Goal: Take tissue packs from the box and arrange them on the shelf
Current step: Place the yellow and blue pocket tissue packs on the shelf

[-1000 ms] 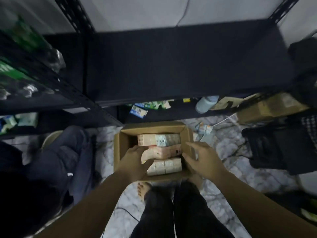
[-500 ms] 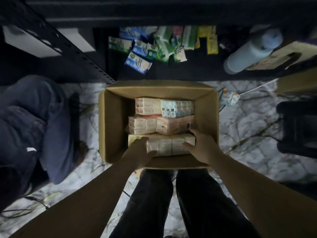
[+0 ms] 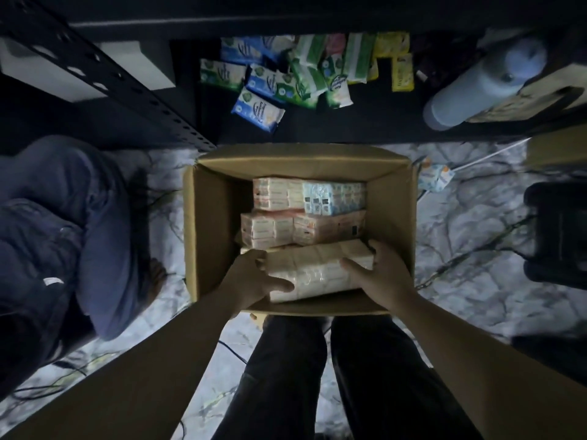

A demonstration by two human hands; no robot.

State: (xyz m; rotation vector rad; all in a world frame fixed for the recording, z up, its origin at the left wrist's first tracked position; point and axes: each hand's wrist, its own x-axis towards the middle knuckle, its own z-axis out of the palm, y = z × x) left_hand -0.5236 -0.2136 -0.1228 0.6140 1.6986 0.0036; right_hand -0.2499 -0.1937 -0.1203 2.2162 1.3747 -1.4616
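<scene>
An open cardboard box [image 3: 209, 223] stands on the floor in front of my legs. Inside lie bundled tissue packs: a pink and blue bundle [image 3: 308, 196] at the far end and a pink one [image 3: 301, 228] in the middle. The nearest, a pale yellow bundle [image 3: 317, 268], is tilted and raised at the box's near edge. My left hand [image 3: 254, 279] grips its left end, thumb over the top. My right hand [image 3: 378, 271] grips its right end. The black bottom shelf [image 3: 365, 122] runs just beyond the box.
Several loose green, blue and yellow tissue packets [image 3: 286, 77] lie scattered on the bottom shelf, beside a pale bottle [image 3: 479, 87] lying at the right. Another person in dark blue [image 3: 63, 233] crouches on the left. A black object [image 3: 556, 230] stands at the right on the marble floor.
Both hands have closed round the nearest yellow bundle and lifted it, tilted, toward the box's near edge. The camera has dropped closer to the box.
</scene>
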